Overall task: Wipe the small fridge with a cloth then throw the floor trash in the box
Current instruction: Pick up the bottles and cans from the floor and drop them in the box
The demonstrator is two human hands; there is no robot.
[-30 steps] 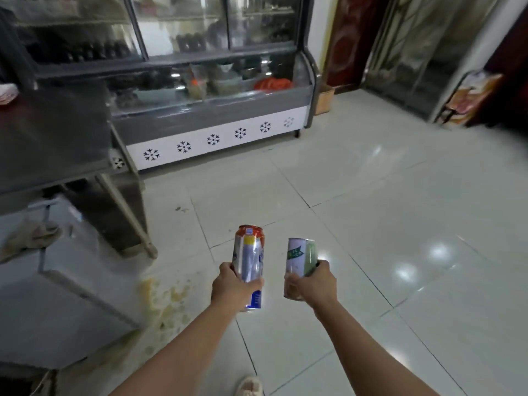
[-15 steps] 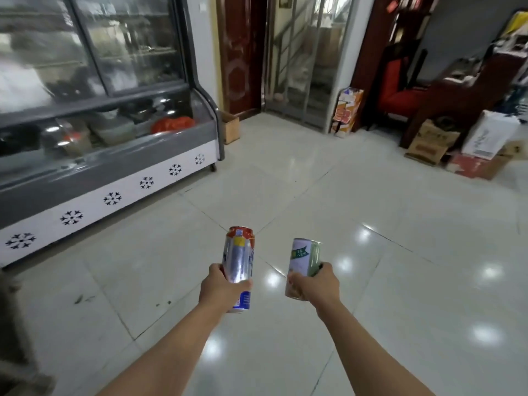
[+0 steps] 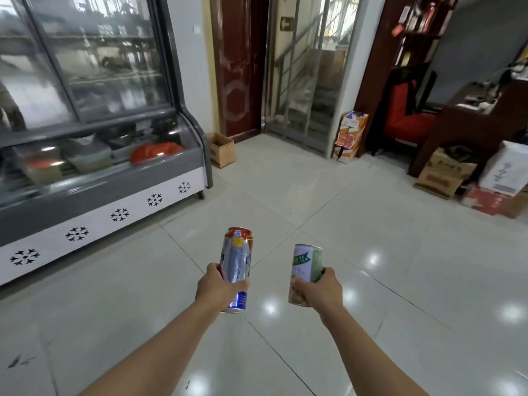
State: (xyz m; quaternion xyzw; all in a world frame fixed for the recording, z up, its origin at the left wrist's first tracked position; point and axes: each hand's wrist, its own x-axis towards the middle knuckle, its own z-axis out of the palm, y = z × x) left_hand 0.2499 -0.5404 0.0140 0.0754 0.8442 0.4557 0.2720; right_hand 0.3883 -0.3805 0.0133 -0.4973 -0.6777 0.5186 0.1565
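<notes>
Leftmost stands a glass-fronted display fridge [image 3: 94, 155] with a white base panel printed with black snowflake marks; trays and an orange bag lie behind its lower glass. Just past its right end, an open cardboard box [image 3: 221, 148] sits on the floor against a red door [image 3: 240, 67]. In the foreground, 2 bare arms reach forward over the pale tiled floor [image 3: 385, 252]. The left hand [image 3: 218, 288] has its fingers curled round the lower half of a tall silver can [image 3: 235, 264] with a red top and blue base, held upright and tilted slightly. Near it, apart from it, the right hand [image 3: 323, 288] grips a shorter white-and-green can [image 3: 304, 267] around its lower part, also upright. Both cans are held in the air above the tiles. Farther right, a printed carton [image 3: 350, 135] leans by a doorway, a red chair [image 3: 405, 115] stands beyond it, and several cardboard boxes [image 3: 445, 172] cluster beside a dark wooden desk [image 3: 471, 121].
</notes>
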